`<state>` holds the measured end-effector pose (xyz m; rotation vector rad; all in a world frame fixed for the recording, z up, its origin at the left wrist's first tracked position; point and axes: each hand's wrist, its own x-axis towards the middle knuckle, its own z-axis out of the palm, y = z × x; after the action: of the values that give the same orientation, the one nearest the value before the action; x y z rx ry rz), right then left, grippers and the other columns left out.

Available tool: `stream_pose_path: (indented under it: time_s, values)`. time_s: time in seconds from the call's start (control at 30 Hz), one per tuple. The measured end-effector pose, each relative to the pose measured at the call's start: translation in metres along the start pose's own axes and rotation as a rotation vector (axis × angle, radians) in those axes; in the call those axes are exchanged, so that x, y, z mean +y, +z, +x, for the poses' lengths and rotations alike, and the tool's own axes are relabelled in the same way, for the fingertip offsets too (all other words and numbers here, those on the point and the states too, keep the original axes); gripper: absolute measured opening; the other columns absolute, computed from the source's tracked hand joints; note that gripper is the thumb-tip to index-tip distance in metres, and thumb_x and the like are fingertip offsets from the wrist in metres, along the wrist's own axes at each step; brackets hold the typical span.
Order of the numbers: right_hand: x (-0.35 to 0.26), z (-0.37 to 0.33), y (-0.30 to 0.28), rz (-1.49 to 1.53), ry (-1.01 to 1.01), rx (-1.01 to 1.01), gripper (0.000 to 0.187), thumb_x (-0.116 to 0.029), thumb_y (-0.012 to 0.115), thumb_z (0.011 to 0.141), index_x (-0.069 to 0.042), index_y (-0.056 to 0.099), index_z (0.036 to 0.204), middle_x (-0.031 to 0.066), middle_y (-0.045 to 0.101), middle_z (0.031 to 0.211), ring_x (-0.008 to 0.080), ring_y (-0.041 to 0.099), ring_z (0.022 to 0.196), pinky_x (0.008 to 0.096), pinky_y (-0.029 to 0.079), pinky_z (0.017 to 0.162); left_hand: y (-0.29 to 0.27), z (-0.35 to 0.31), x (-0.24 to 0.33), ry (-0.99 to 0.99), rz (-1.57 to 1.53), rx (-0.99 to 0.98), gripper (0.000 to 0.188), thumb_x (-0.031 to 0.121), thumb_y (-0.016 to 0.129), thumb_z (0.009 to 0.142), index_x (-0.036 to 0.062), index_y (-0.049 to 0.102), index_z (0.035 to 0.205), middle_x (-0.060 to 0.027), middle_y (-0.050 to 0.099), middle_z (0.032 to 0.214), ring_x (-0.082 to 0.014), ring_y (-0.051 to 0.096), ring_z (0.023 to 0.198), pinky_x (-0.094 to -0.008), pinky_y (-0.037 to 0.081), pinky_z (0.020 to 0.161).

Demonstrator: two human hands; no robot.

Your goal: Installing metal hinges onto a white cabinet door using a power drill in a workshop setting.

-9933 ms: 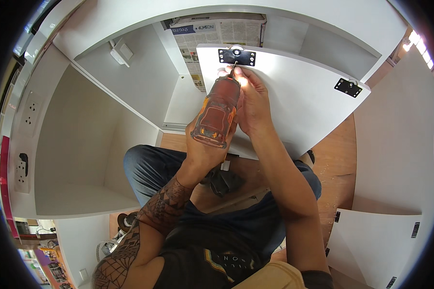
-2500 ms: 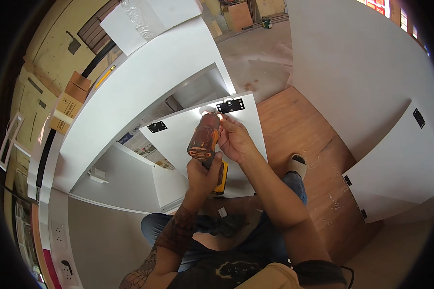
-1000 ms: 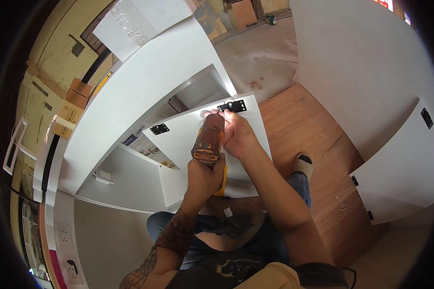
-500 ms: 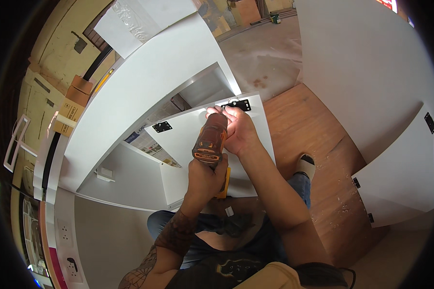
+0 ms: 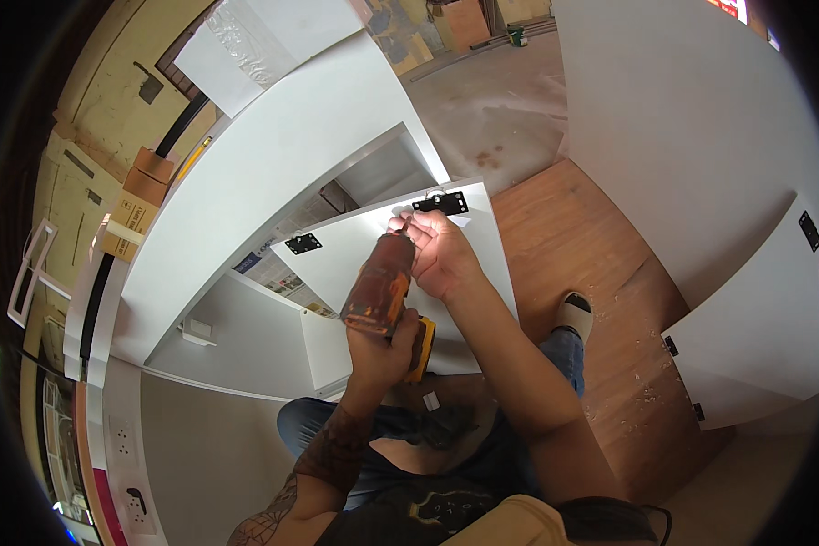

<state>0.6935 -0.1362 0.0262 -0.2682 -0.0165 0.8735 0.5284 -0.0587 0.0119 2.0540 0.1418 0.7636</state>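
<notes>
My left hand (image 5: 378,355) is wrapped round the grip of a worn cordless drill (image 5: 379,287) with a dark red body and a yellow battery base. The drill tilts up and right. At its tip, the fingers of my right hand (image 5: 446,250) are pinched round the bit's end; whatever small piece is between them is hidden. Just beyond the fingertips, a black hinge plate (image 5: 439,203) sits at the top right of a white cabinet door panel (image 5: 332,273). A second black plate (image 5: 303,243) is on the panel's left corner.
A white cabinet (image 5: 273,146) with an open front stands to the left, newspaper (image 5: 282,273) inside it. Cardboard boxes (image 5: 135,214) rest beyond it. Another white door (image 5: 746,346) leans at right. Shavings lie on the wooden floor (image 5: 601,273), beside my shoe (image 5: 575,314).
The drill's rear has swung left and down, and its tip has drawn back slightly from the hinge plate. My right fingers have come away from the plate but stay at the bit.
</notes>
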Motion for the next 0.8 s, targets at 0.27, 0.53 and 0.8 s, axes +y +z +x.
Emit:
stream_pose_path:
  time_s: [0.27, 0.53, 0.8]
  values:
    - [0.006, -0.013, -0.057, 0.052, -0.167, -0.056, 0.02, -0.014, 0.049, 0.084, -0.008, 0.062, 0.098, 0.0045, 0.069, 0.088, 0.0176, 0.065, 0.077, 0.0339, 0.056, 0.08, 0.023, 0.013, 0.025, 0.092, 0.099, -0.079, 0.045, 0.005, 0.071, 0.088, -0.0056, 0.055, 0.129, -0.0163, 0.066, 0.113, -0.0236, 0.068, 0.097, -0.0337, 0.056, 0.08]
    - [-0.004, -0.02, -0.033, 0.045, -0.252, -0.032, 0.018, -0.014, 0.061, 0.093, 0.0, 0.064, 0.104, 0.0088, 0.069, 0.1, 0.0184, 0.068, 0.09, 0.0332, 0.057, 0.083, 0.038, 0.016, 0.004, 0.061, 0.059, -0.125, 0.04, 0.002, 0.067, 0.09, -0.0056, 0.053, 0.127, -0.0084, 0.065, 0.094, -0.0113, 0.064, 0.073, -0.0284, 0.054, 0.062]
    - [-0.005, -0.012, -0.04, 0.058, -0.228, -0.015, 0.014, -0.01, 0.064, 0.095, -0.001, 0.067, 0.106, 0.0072, 0.069, 0.1, 0.0167, 0.068, 0.089, 0.0317, 0.058, 0.081, 0.042, 0.013, 0.005, 0.07, 0.102, -0.125, 0.038, 0.006, 0.067, 0.092, -0.0047, 0.056, 0.126, -0.0108, 0.069, 0.096, -0.0183, 0.069, 0.08, -0.0339, 0.056, 0.069]
